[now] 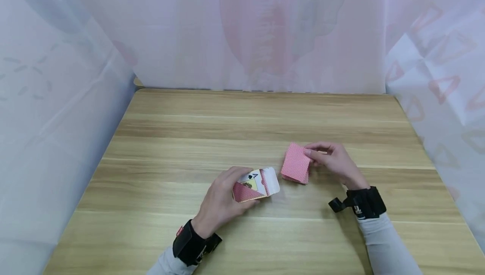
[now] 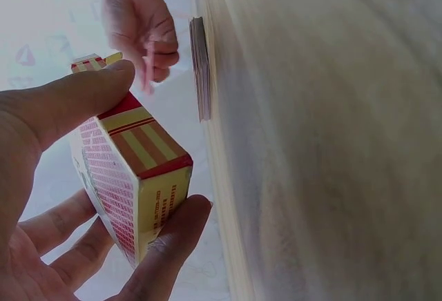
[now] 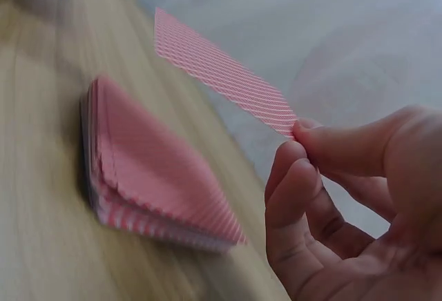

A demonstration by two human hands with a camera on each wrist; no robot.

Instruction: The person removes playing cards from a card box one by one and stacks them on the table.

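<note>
I see my left hand gripping the card box at lower centre, long axis pointing right, flap open, while my right hand pinches one card over the deck on the worktop.

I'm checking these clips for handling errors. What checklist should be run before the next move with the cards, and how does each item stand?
1. Left hand grips the card box: ok.
2. Box flap open: ok.
3. Right hand pinches one card firmly by its corner: ok.
4. Lifted card clear of the deck: ok.
5. Deck squared on the table: not ok, edges splayed.
6. Box empty inside: cannot tell.
</note>
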